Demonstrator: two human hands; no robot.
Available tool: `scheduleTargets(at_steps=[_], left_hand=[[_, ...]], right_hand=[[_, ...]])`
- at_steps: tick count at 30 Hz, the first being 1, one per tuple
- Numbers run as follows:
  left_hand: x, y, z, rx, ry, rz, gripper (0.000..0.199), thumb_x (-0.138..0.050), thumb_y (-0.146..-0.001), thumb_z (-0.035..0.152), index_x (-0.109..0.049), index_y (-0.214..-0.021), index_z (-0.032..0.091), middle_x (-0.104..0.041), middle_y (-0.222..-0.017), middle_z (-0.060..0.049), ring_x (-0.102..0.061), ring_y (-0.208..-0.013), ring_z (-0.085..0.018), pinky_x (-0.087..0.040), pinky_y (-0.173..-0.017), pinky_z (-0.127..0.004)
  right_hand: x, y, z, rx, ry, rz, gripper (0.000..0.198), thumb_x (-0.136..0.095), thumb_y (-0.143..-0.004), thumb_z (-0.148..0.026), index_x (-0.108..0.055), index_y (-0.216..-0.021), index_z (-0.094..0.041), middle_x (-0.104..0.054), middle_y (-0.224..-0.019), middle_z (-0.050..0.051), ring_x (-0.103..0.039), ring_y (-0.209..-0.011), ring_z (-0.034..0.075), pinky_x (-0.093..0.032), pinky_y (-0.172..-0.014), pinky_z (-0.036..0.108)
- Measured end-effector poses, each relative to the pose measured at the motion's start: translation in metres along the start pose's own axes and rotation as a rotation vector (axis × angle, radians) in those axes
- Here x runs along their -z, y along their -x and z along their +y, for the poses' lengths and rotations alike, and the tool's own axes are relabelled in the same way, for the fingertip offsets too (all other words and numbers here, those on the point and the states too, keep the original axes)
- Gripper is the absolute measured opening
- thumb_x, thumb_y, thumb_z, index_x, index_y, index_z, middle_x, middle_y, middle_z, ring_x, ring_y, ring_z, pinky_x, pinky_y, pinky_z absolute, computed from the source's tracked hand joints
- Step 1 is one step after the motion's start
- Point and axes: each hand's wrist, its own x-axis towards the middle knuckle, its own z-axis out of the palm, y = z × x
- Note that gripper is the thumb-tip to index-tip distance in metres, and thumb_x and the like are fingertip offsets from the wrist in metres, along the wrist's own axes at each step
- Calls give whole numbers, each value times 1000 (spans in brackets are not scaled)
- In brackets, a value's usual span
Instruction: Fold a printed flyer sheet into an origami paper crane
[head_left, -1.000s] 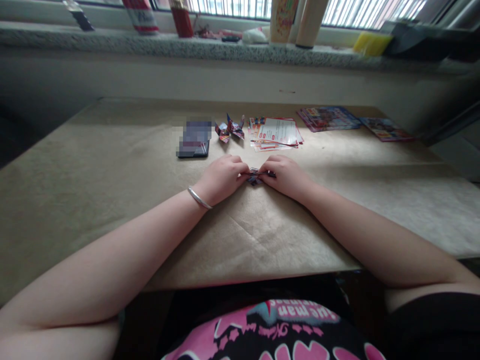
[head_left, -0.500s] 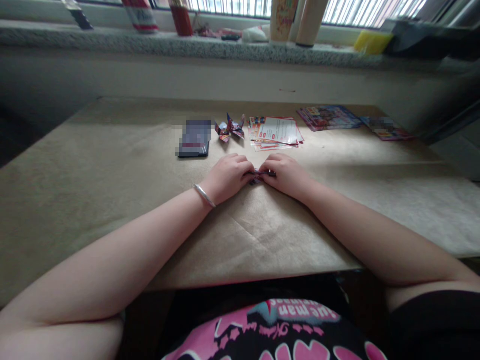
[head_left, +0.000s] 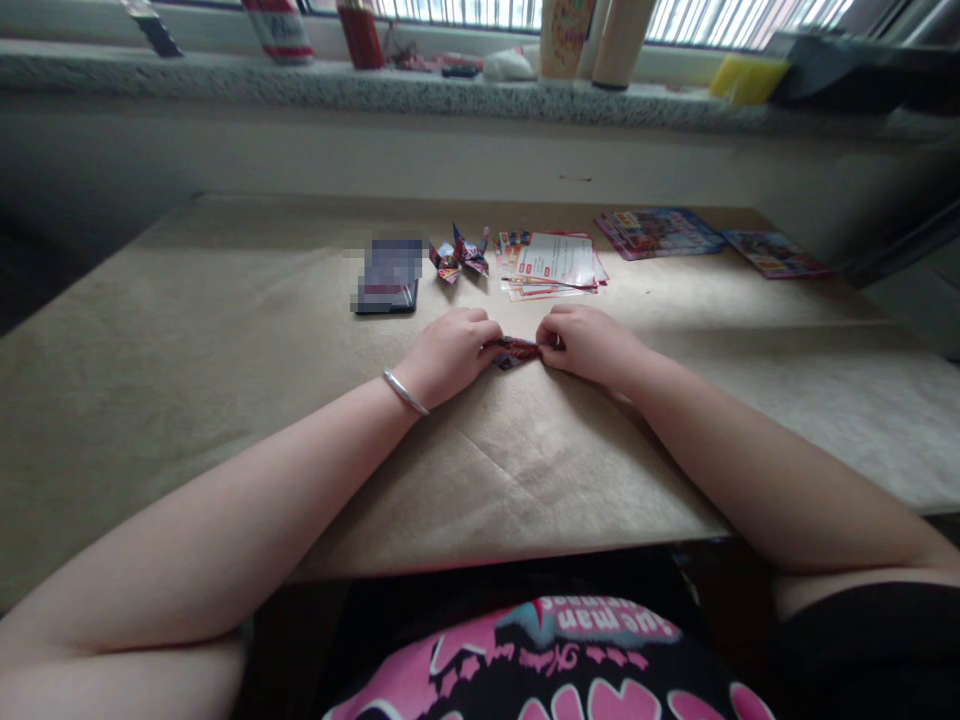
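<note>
A small folded patterned paper [head_left: 519,352] sits at the centre of the frame, just above the desk or touching it; which, I cannot tell. The left hand [head_left: 454,350] pinches its left end, the right hand [head_left: 589,343] its right tip. A silver bangle [head_left: 406,392] circles the left wrist. Above centre, origami figures [head_left: 471,254] stand between a smartphone [head_left: 391,275] and loose printed sheets [head_left: 559,260]. Colourful cards [head_left: 664,233] lie at upper right on the desk [head_left: 187,400].

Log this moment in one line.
left hand: holds paper, left end | right hand: pinches right end | beyond: phone, origami, cards
</note>
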Motion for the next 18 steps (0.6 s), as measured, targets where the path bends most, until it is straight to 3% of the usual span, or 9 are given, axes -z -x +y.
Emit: scheduleTargets(at_steps=[10, 18], left_hand=[[0, 0, 0, 8, -12, -4, 21, -61, -94, 28, -73, -83, 15, -64, -83, -7, -57, -76, -18, -40, -66, -29], [-1, 1, -2, 1, 1, 5, 15, -65, -91, 26, -73, -83, 16, -63, -80, -4, -56, -73, -16, -40, -66, -28]], right_hand=[[16, 5, 5, -45, 117, -120, 13, -61, -80, -23, -72, -84, -19, -71, -92, 6, -58, -77, 19, -37, -63, 31], [12, 8, 23, -19, 2, -118, 7, -61, -79, -20, -68, -81, -19, -68, -87, 6, -56, -75, 18, -40, -65, 30]])
